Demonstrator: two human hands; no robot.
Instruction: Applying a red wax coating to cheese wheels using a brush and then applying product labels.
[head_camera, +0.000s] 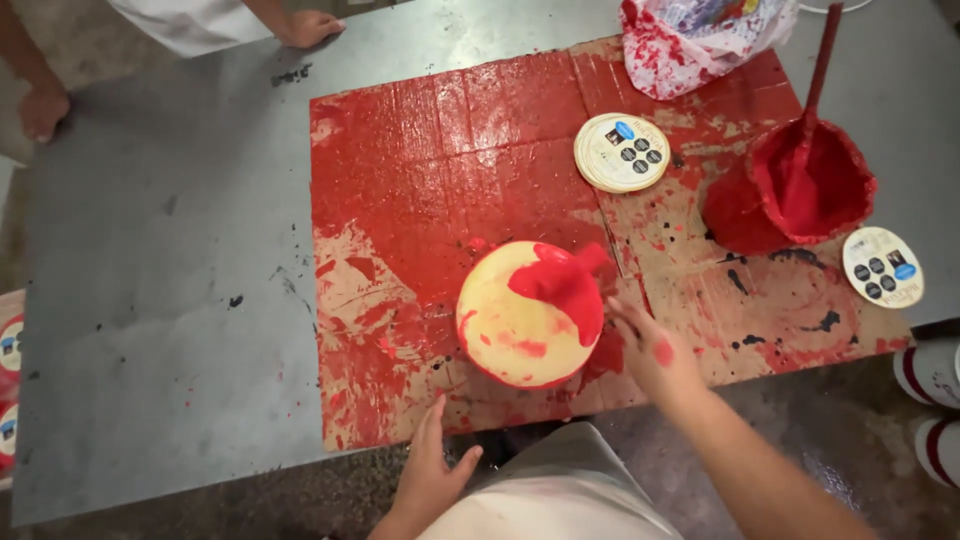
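A cream dome, smeared with red paint, is touched by the open right hand near the cardboard sheet's front edge. The left hand, fingers spread, holds nothing. Red paint and a stick are held in a bucket at the right edge.

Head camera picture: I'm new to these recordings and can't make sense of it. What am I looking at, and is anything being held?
The single view comes from a camera worn on a person's head, looking down at a grey metal table. The right hand, paint-spotted, reaches to a pale round dome partly smeared with red paint. The left hand rests open at the edge of the red-stained cardboard. Neither hand grips anything. Also there: a red paint pot with a stick, two stacks of round labels, a stained bag. Another person's hands rest at the far edge.
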